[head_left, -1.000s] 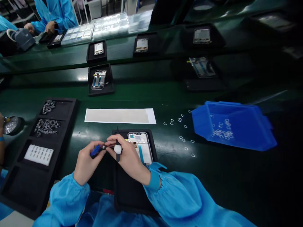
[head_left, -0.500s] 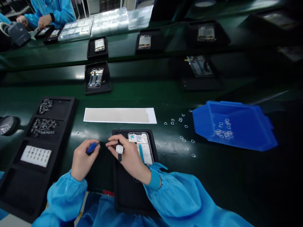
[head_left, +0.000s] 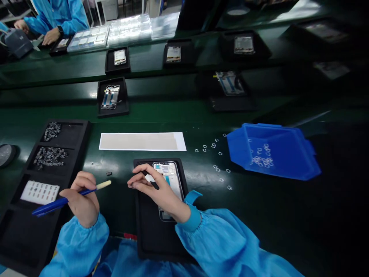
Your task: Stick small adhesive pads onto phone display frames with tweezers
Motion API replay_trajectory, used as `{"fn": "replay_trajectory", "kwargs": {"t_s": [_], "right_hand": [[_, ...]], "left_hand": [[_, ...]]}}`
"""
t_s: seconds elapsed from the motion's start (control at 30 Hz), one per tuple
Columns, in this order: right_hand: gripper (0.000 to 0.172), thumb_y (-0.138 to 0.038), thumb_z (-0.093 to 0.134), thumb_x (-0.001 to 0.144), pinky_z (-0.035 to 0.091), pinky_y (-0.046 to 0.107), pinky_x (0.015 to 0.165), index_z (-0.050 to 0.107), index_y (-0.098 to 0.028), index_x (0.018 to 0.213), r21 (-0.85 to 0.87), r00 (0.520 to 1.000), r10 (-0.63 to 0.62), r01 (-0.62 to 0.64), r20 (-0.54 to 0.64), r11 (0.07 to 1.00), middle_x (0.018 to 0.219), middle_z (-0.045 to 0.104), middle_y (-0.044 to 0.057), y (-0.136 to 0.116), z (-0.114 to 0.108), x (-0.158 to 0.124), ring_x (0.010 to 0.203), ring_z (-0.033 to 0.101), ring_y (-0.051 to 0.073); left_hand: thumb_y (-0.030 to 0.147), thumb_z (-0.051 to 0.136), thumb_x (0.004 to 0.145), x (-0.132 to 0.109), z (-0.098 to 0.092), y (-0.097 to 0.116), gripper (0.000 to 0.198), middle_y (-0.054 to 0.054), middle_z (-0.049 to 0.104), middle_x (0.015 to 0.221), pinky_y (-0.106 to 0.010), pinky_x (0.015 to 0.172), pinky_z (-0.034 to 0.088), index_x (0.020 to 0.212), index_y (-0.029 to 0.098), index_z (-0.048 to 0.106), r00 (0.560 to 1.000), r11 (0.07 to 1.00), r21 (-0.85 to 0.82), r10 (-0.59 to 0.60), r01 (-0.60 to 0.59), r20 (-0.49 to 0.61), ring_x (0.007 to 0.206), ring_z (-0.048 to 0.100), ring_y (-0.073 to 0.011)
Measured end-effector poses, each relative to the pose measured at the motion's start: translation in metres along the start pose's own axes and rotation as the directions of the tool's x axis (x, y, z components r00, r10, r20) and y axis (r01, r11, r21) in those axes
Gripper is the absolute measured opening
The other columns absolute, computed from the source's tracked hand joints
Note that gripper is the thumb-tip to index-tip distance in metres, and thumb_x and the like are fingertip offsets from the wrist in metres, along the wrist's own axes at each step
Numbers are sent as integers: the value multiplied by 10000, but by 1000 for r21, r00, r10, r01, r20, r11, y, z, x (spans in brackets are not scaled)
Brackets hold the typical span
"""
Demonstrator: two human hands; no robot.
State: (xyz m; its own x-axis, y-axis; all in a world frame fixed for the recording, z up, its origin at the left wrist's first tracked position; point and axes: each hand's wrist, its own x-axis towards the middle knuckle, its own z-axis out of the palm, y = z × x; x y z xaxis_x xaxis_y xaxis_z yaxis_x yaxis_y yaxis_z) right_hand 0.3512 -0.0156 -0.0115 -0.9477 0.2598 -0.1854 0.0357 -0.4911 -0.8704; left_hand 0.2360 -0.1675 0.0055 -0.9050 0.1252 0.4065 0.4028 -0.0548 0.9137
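My left hand point(head_left: 83, 202) is closed around a slim blue pen-like stick point(head_left: 54, 206) with a pale yellow tip, held over the edge of the parts tray. A small black component point(head_left: 108, 173) lies on the green bench just beyond that tip. My right hand point(head_left: 157, 194) is closed in a pinch above a black tray point(head_left: 158, 242), holding a black tool with a white part point(head_left: 150, 179); the tool's kind is unclear. Something tiny shows at its fingertips. Partly under this hand, an opened phone point(head_left: 173, 177) with blue strips lies in the tray.
A black compartment tray point(head_left: 82, 138) at left holds small black parts and a white card. A pale strip point(head_left: 138, 141) lies ahead. Small white frames lie beside a blue bin point(head_left: 276, 154). More phones in trays point(head_left: 113, 111) and a co-worker's hands point(head_left: 52, 36) are farther back.
My left hand has moved left and turned, so the blue stick now points its pale tip right. The small black component now shows on the bench. My right hand stays near the phone.
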Motion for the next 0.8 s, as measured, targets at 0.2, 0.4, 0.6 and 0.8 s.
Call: {"fn": "replay_trajectory", "kwargs": {"t_s": [0.2,0.4,0.6,0.8], "right_hand": [[302,-322,776,774,552,374,928,589,-240,997,71,997,71,-69,-25,995,864,754,-4,1,0,-6,869,732,176],[285,-310,771,769,554,386,930,610,-245,994,38,997,60,-58,-50,998,844,751,-13,-3,1,-11,871,731,184],[326,-345,783,754,582,391,898,604,-245,1008,102,992,86,-77,-88,992,869,748,-8,-7,2,-15,815,734,181],[386,-331,841,693,572,366,922,614,-236,991,205,981,94,-58,-171,977,855,745,-18,-5,-2,-17,860,731,170]], "left_hand": [[736,381,881,-18,27,11,693,6,477,512,-263,368,339,470,187,484,983,976,-153,-141,158,116,383,433,-105],[660,334,946,-29,18,2,670,-20,509,512,-303,456,407,483,211,515,970,996,-2,-85,88,226,470,503,-145],[660,286,954,-32,14,-1,666,-36,539,517,-339,512,476,510,231,535,959,993,114,-12,-21,284,509,534,-171],[396,507,965,-19,15,22,335,-33,615,726,-306,630,523,692,214,571,823,983,161,-23,-84,568,674,609,-166]]}}
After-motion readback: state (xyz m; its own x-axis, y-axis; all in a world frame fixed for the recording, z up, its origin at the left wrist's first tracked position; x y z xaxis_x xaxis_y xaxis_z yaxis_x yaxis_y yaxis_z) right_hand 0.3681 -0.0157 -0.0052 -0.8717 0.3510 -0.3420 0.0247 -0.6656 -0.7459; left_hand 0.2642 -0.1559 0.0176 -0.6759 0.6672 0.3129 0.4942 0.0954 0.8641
